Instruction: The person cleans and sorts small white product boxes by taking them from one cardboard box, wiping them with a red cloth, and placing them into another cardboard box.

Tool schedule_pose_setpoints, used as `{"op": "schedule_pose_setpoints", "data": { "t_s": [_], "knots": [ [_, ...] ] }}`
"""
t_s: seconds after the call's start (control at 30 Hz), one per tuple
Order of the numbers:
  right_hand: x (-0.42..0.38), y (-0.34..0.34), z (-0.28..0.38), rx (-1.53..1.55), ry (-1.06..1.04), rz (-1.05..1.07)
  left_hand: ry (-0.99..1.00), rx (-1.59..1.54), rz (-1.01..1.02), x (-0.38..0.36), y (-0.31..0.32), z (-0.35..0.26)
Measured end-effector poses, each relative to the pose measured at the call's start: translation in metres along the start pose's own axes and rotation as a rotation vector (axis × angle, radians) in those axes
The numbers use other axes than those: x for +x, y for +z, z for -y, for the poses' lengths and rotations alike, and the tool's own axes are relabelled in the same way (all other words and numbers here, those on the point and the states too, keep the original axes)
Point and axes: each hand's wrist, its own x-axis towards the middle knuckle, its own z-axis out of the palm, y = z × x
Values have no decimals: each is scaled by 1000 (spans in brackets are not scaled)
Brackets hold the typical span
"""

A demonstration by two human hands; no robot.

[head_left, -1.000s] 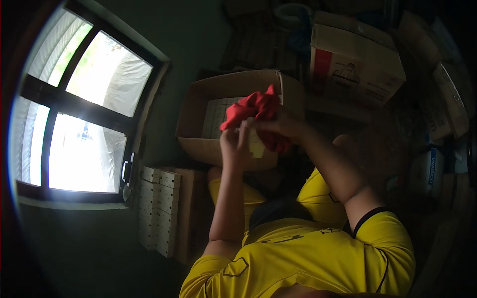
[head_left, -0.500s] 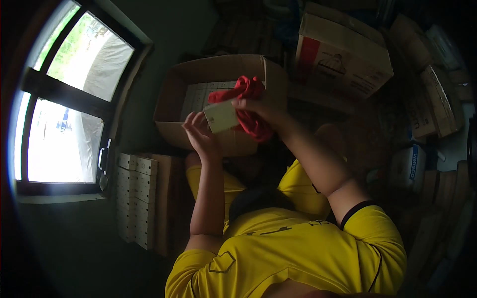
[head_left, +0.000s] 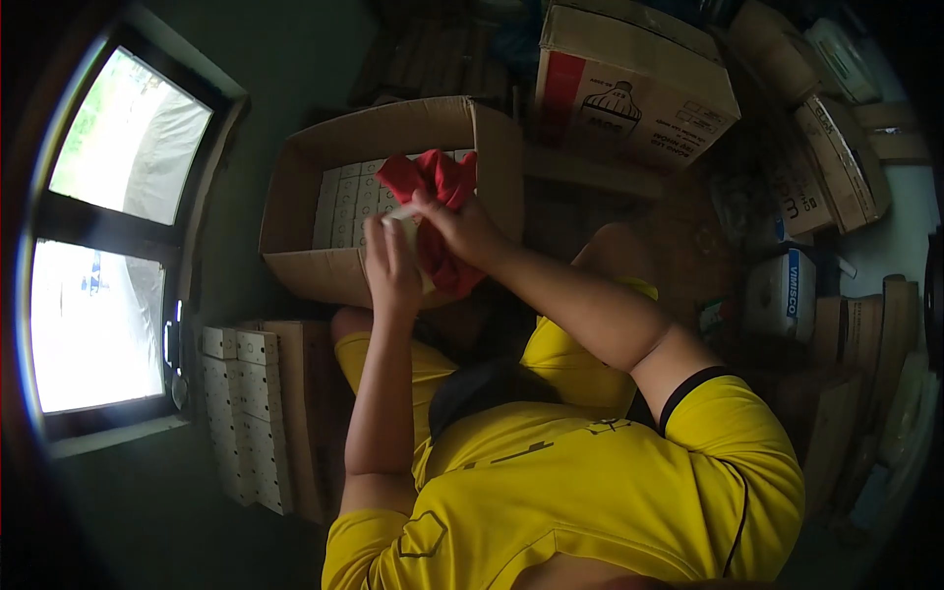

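Observation:
A small pale box (head_left: pixel 403 212), seen nearly edge-on, is between my hands above an open carton (head_left: pixel 320 264). My left hand (head_left: pixel 393 270) has its fingers closed on the box's near side. My right hand (head_left: pixel 460 228) grips a bunched red cloth (head_left: pixel 450 179), with its thumb against the top edge of the box. Part of the cloth hangs below my right hand. Rows of small white boxes (head_left: pixel 344 202) fill the carton under my hands.
Stacked white boxes (head_left: pixel 246 418) stand at the left beside a brown carton, below a bright window (head_left: pixel 103 320). A large printed carton (head_left: pixel 629 98) is at the upper right. More cartons (head_left: pixel 826 177) and a white and blue package (head_left: pixel 792 290) lie at the right.
The view has shifted, so the surroundings sit further left. The pale box has turned from face-on to nearly edge-on. My left hand has closed on it, and the cloth has changed shape.

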Motion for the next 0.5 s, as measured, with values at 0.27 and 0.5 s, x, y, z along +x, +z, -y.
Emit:
{"op": "schedule_pose_setpoints", "data": {
  "t_s": [0.27,0.5],
  "knots": [
    [-36,24,18,-537,488,242,-107,-319,-230,2,-21,29],
    [-36,22,-17,-184,46,79,-16,-174,-73,-3,-23,26]
  ]
}}
